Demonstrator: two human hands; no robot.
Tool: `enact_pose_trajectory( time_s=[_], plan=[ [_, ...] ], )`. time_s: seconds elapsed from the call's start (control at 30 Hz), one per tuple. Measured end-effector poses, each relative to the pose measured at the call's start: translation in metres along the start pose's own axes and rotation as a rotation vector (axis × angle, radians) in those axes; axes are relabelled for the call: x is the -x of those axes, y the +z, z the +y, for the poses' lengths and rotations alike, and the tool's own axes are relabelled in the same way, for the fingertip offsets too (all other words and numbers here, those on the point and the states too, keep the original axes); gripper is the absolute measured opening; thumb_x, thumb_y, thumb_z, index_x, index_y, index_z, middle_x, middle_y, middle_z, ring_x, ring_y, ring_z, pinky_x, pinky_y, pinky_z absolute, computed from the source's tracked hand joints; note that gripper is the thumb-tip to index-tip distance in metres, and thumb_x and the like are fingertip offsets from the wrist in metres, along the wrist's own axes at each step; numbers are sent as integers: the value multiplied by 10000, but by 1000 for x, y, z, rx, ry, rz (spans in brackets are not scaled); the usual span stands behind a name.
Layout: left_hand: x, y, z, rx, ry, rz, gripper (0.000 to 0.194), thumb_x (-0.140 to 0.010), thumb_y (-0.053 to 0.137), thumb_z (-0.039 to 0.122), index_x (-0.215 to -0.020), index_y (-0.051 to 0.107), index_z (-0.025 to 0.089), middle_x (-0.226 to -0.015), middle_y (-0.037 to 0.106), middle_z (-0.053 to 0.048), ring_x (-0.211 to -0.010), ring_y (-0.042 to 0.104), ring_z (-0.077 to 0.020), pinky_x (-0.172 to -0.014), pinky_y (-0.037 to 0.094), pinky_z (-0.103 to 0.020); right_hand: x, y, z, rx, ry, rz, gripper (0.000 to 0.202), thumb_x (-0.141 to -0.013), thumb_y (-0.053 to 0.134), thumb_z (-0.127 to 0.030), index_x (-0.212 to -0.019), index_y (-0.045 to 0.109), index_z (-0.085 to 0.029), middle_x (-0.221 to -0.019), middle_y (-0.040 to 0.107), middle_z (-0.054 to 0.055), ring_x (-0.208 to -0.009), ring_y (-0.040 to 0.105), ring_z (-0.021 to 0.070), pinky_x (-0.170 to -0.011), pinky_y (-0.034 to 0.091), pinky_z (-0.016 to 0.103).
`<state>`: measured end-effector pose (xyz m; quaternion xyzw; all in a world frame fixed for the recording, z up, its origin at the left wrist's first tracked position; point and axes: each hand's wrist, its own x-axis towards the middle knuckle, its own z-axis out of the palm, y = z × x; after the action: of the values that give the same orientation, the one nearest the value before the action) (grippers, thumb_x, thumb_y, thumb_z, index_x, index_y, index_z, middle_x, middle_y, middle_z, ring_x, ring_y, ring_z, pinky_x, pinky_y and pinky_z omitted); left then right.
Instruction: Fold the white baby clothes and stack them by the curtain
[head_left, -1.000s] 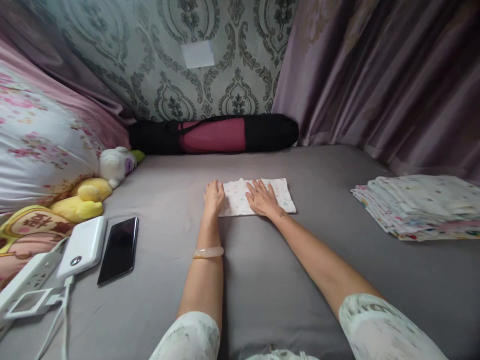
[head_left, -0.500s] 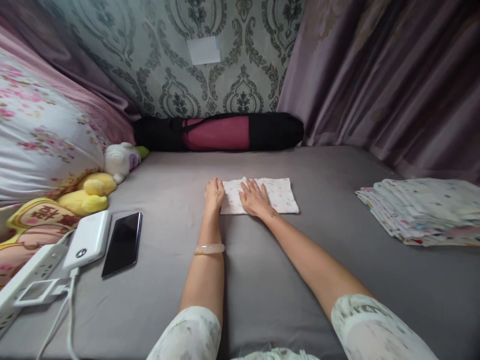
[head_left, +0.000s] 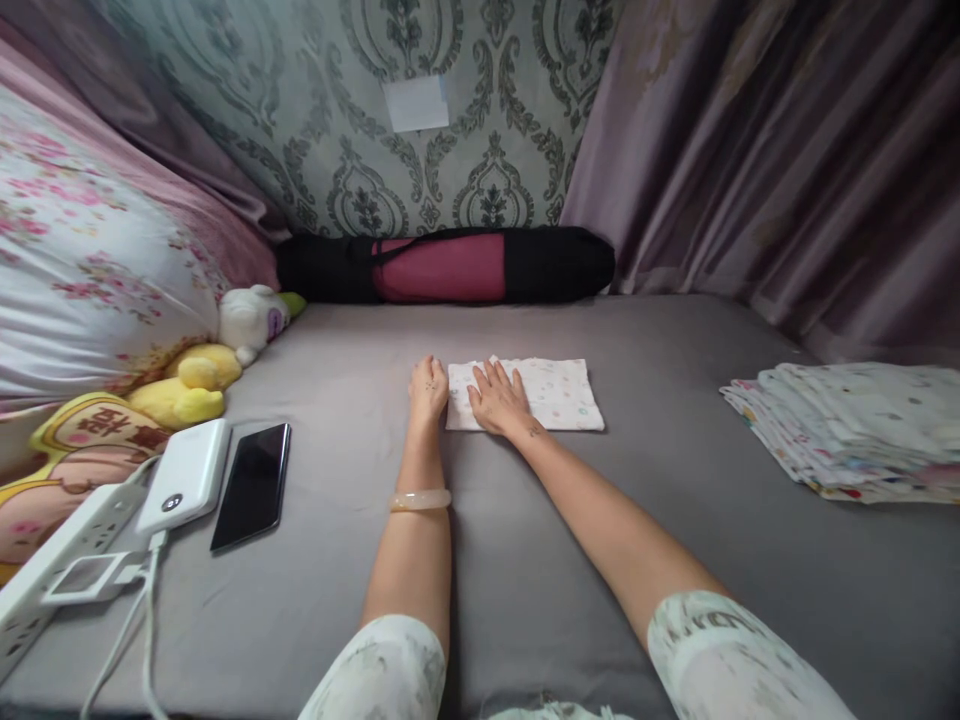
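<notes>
A white cloth with small coloured prints [head_left: 562,393], folded into a flat rectangle, lies on the grey sheet [head_left: 360,400]. On top of its left part, my right hand [head_left: 499,398] rests flat with the fingers spread. Beside the cloth's left edge is my left hand [head_left: 428,388], its fingers close together and curled; whether anything is between them is hidden. A stack of similar folded cloths [head_left: 862,430] sits at the far right.
A black and pink long bag [head_left: 442,268] lies along the wall. At the left are a phone [head_left: 251,488], a white power bank [head_left: 185,475], a power strip [head_left: 67,550] with cables, plush toys [head_left: 251,320] and a floral pillow [head_left: 97,260].
My right hand has slid a little left over the cloth. My left hand now sits slightly apart from the cloth's left edge. The whole view has shifted slightly.
</notes>
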<state>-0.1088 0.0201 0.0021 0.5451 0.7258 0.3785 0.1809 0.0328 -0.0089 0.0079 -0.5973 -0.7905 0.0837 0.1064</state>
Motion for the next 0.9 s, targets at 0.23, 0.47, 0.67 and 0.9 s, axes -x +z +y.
enact_pose_trajectory(
  time_s=[0.23, 0.47, 0.67, 0.9],
  plan=[
    [-3, -8, 6, 143, -57, 47, 422, -952, 307, 260, -1224, 569, 72, -1307, 581, -205, -1270, 512, -262, -1078, 379, -361, -9, -11, -24, -8, -17, 10, 543, -977, 278, -328, -1460, 383, -104, -1559, 288, 141, -1456, 187, 266, -1170, 67, 508],
    [-2, -10, 2, 157, -21, 93, 343, -968, 300, 296, -1000, 618, 174, -1060, 672, -124, -1087, 609, -257, -970, 466, -384, -15, 5, -45, -6, -106, -23, 566, -985, 278, -352, -1475, 338, -76, -1565, 270, 138, -1459, 185, 250, -1173, 95, 488],
    [0, -13, 7, 85, -35, 37, 382, -984, 256, 288, -1088, 605, 172, -1135, 657, -113, -1116, 593, -232, -988, 461, -340, -13, 13, -42, -3, -111, 4, 589, -964, 322, -355, -1487, 321, -86, -1564, 274, 135, -1449, 209, 258, -1170, 97, 482],
    [4, -10, 20, 23, 12, 9, 416, -988, 254, 287, -1215, 575, 152, -1242, 632, -126, -1195, 562, -232, -1034, 435, -350, -12, -3, -33, -145, -100, -28, 558, -987, 227, -311, -1506, 278, -112, -1586, 229, 95, -1467, 151, 195, -1179, 106, 422]
  ],
)
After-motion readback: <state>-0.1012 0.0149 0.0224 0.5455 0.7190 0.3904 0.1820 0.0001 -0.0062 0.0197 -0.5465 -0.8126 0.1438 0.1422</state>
